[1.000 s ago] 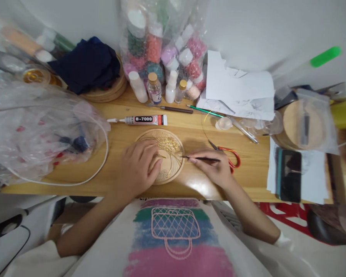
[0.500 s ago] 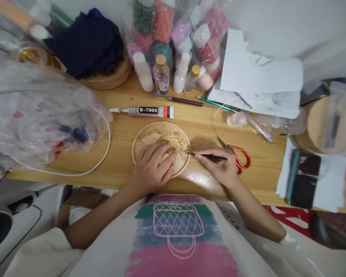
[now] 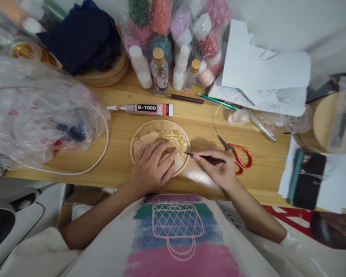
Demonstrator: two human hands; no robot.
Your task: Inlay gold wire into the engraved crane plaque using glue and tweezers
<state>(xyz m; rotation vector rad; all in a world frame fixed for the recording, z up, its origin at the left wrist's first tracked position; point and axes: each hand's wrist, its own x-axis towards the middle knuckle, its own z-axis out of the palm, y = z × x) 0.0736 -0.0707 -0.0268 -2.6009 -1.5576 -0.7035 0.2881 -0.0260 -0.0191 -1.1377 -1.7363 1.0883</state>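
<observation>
Fingers of the left hand (image 3: 152, 167), slightly apart, now reach farther across the wooden disc (image 3: 173, 132), seemingly steadying it; the right hand (image 3: 219, 167) clamps its fingers on a dark tool (image 3: 211, 159).

Left hand (image 3: 152, 165) on wooden disc (image 3: 167, 133), right hand (image 3: 221, 166) holding dark tool (image 3: 210, 158)

Along the back edge of the wooden desk (image 3: 259, 165), navy cloth (image 3: 82, 38) is heaped towards the left, four bottles (image 3: 160, 73) stand midway, and white papers (image 3: 265, 71) lie farther right. Crumpled plastic (image 3: 40, 111) covers the left end; a dark phone (image 3: 310, 181) lies near the front right corner.
</observation>
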